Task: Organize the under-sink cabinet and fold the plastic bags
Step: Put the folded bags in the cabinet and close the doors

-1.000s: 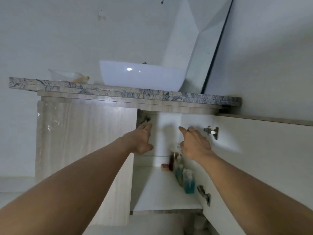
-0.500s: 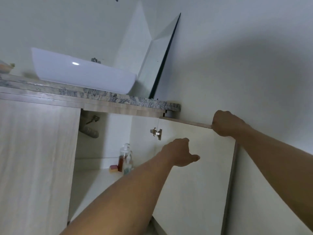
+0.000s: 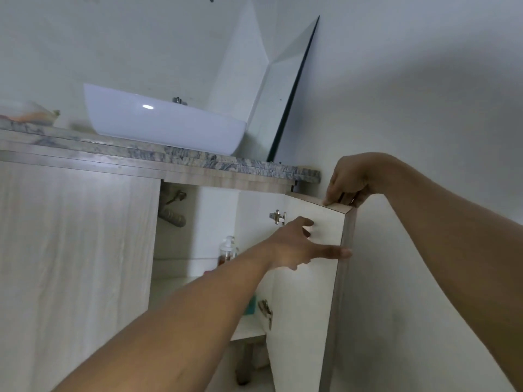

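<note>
The right grip point(image 3: 349, 183) pinches the top of the smooth wooden door point(image 3: 302, 321). The left grip point(image 3: 297, 246) is spread against it. A clear pump bottle point(image 3: 227, 248) stands inside the cabinet point(image 3: 181, 244).

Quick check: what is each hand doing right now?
Left hand: open, fingers spread, at the cabinet door's inner face.
Right hand: grips the cabinet door's top edge.

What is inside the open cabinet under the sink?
Inside the cabinet: a ribbed drain hose at the top, a pump bottle at the back, something teal lower down. The left arm covers much of the shelf.
</note>
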Motion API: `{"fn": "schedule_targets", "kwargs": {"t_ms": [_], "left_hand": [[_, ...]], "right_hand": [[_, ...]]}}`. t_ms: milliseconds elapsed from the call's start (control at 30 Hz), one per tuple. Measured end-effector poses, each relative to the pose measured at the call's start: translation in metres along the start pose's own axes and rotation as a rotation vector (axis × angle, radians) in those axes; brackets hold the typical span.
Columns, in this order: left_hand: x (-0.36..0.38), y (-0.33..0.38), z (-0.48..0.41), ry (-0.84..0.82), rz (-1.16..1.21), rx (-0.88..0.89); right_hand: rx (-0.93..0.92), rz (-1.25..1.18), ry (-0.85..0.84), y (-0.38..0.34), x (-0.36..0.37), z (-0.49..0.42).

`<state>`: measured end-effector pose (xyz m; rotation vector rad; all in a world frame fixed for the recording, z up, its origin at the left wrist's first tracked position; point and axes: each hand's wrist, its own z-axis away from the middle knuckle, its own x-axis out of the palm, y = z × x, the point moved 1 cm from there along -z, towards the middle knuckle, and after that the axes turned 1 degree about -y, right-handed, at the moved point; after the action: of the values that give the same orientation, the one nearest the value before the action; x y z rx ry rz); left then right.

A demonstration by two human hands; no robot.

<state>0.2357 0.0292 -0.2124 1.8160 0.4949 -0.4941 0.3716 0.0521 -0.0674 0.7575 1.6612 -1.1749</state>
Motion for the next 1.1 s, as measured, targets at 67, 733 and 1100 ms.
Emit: {"fn": "schedule_targets", "kwargs": {"t_ms": [67,733,1100], "left_hand": [[-0.024,-0.006,0.014,-0.016,0.034,-0.031],[-0.180,-0.159,0.068,0.930,-0.572,-0.063],[-0.184,-0.241,0.045,0.669,-1.224,-0.355]], "right_hand": [[-0.041,-0.100,-0.050,-0.022,0.011,-0.002],[-0.616,0.051,0.439,-0.148,0.236,-0.096],[-0.687,0.198,0.494,-0.145,0.331,-0.149]]}}
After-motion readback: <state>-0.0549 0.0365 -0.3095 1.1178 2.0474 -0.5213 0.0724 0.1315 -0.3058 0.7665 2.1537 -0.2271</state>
